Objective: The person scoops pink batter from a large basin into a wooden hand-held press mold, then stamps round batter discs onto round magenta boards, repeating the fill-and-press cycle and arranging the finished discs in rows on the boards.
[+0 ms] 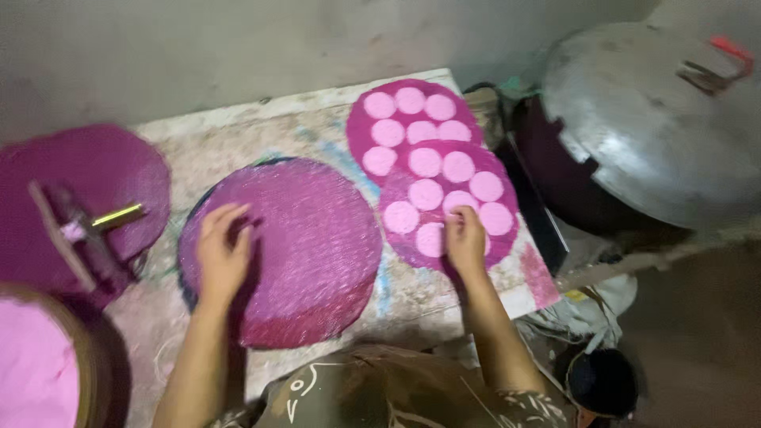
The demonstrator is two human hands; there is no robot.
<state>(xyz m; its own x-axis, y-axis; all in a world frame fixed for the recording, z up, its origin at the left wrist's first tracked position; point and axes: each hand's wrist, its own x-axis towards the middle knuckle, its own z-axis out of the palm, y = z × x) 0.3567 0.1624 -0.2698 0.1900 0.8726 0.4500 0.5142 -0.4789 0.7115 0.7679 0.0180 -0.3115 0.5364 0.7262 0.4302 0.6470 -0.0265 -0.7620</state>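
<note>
The left hand [222, 254] lies flat and open on the empty magenta mat [293, 246] in the middle of the worktop [412, 297]; it presses the mat and holds nothing. The right hand [466, 242] rests on the near filled mat [448, 206], its fingers bent down on a pale pink disc [430, 238] at the front edge. I cannot tell if the fingers already pinch this disc or only touch it.

The discs look soft and thin, so I think one could tear or fold if it is pulled up from one side only. The near filled mat lies partly over the far filled mat [412, 127], so a push on it could move the discs under the overlap. It also reaches close to the right edge of the worktop, and a strong pull could drag it off.

To the right, just beside the worktop, stands a dark pot [555, 174] with a large metal lid [650, 127] tilted on it; this leaves little room for the right elbow. At the left lies another magenta mat [79, 198] with a small wooden tool [79, 230] on it, and a pink round thing [36, 364] is at the lower left corner.
</note>
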